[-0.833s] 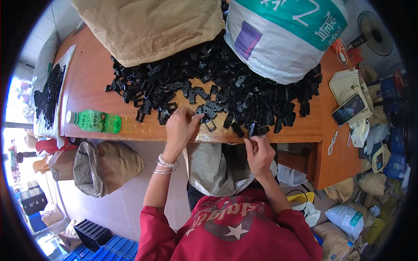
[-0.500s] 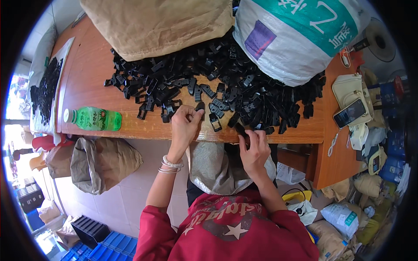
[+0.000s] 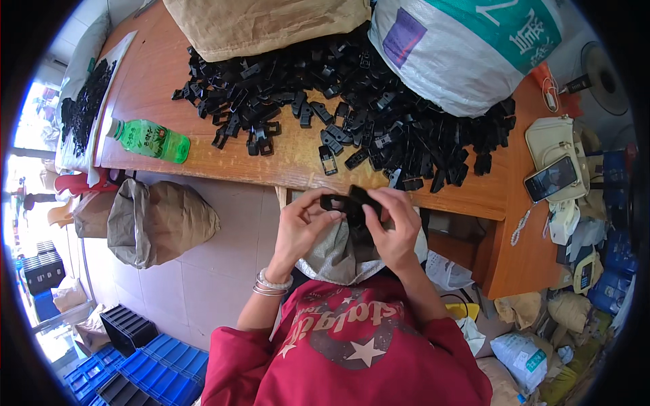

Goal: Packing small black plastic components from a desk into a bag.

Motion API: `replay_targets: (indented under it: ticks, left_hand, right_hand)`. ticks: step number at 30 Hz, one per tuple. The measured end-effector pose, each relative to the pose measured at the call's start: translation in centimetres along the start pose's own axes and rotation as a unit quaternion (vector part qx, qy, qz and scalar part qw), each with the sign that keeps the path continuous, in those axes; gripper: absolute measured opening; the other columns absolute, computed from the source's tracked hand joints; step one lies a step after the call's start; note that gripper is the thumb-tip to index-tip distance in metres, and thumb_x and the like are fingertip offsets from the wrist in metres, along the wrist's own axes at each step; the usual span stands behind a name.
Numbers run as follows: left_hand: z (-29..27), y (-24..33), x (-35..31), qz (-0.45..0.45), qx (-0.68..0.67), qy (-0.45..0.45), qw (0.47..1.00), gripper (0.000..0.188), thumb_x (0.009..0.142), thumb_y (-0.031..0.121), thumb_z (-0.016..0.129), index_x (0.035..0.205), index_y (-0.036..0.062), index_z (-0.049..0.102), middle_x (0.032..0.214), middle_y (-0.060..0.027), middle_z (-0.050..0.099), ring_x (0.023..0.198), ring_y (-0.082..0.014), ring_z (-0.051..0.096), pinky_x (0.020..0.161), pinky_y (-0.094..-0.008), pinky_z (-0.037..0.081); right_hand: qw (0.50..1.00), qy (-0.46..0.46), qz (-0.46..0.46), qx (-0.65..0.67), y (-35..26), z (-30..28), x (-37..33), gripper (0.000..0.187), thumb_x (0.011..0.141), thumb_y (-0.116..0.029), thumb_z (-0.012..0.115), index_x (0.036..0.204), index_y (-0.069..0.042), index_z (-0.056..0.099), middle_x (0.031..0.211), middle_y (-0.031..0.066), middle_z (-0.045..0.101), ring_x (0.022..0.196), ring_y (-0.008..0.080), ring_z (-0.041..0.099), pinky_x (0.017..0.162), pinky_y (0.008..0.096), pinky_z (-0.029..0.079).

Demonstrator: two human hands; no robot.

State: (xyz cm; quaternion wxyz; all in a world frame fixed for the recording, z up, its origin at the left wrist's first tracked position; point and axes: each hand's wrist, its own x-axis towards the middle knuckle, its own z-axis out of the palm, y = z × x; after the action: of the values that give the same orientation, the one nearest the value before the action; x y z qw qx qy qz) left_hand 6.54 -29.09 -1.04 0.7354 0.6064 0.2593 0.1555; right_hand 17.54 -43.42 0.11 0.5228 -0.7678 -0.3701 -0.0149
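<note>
Left hand: thumb and fingertips pressed together on the left black piece, palm facing inward toward the person's midline.
Left black piece: gripped near its left end, the rest sticking out beyond the fingertips toward the right hand; a paler patch shows along its side.
Right hand: thumb below and fingers above, closed on the right black piece.
Right black piece: tilted, its upper end pointing up and to the left out of the grip, its lower part covered by the fingers.
Gap between the two pieces: their near ends lie just beside each other between the hands; whether they touch cannot be told.
Place of the grip: both hands are on the near side of the table edge, above the grey sack that covers the person's lap.
Pile of black pieces: spread over the wooden table beyond the hands, with a few strays close to the front edge.
Bags: a brown bag and a white woven bag with a green band stand at the back of the pile.
Left of the pile: a green bottle lies on its side, well apart from the hands.
Right side: a phone leans against a cream handbag.
Left wrist: pale bracelets.
</note>
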Motion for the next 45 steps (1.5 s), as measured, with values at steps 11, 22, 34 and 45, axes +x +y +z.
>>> replay_targets:
  ticks: [11,22,34,45]
  left_hand:
    - [1.4,2.2,-1.7,-0.057,0.02,-0.118,0.991,0.033,0.087,-0.004,0.063,0.119,-0.0078,0.056,0.081,-0.0113,0.07,0.079,-0.0111,0.068,0.07,-0.0214,0.054]
    - [1.3,0.8,-0.8,0.184,0.22,-0.068,0.956,0.037,0.083,0.007,0.071,0.117,0.0019,0.056,0.1,-0.0135,0.067,0.087,-0.0212,0.068,0.068,-0.0291,0.054]
    - [-1.3,0.2,5.7,0.303,0.528,-0.019,0.793,0.02,0.073,0.003,0.068,0.092,0.0061,0.063,0.1,-0.0144,0.05,0.085,-0.0313,0.057,0.065,-0.0386,0.048]
    - [0.4,0.6,1.4,0.206,0.309,-0.023,0.928,0.031,0.081,0.002,0.069,0.11,0.0005,0.059,0.09,-0.0127,0.058,0.065,-0.0212,0.056,0.057,-0.0292,0.045]
  right_hand:
    - [0.988,-0.053,-0.147,-0.005,-0.6,-2.0,-1.2,0.032,0.071,0.005,0.071,0.101,-0.003,0.067,0.096,0.0093,0.061,0.081,0.0269,0.06,0.069,0.0343,0.05]
    - [0.981,-0.133,0.057,0.127,1.2,-2.3,-2.4,0.021,0.079,-0.001,0.071,0.1,0.002,0.067,0.095,0.0126,0.063,0.083,0.0265,0.063,0.072,0.0318,0.05]
    - [0.963,0.081,0.055,-0.25,4.9,0.5,-1.3,0.024,0.078,-0.015,0.075,0.091,-0.006,0.057,0.081,0.0077,0.055,0.065,0.0283,0.061,0.051,0.0361,0.045]
    - [0.993,0.067,-0.026,-0.092,3.8,0.6,-2.0,0.028,0.073,0.006,0.071,0.097,0.0,0.058,0.099,0.0137,0.065,0.084,0.0311,0.064,0.071,0.036,0.052]
